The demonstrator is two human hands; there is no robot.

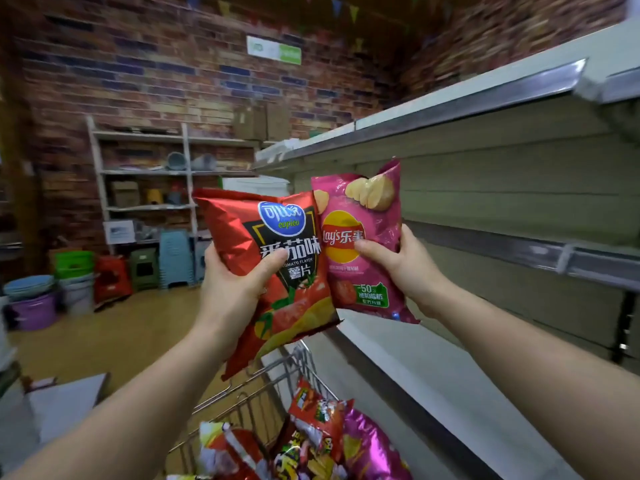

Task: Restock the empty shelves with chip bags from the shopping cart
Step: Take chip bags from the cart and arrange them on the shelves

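Left hand: fingers and thumb curled round a red tomato-flavour chip bag, held up at centre frame. Right hand: clamped on a pink chip bag, thumb across its front, just right of the red bag, the two bags overlapping at their edges. White shelves: right half of the frame, bare boards behind and below the pink bag. Shopping cart: wire basket, bottom centre, holding more chip bags. Brick wall: upper left.
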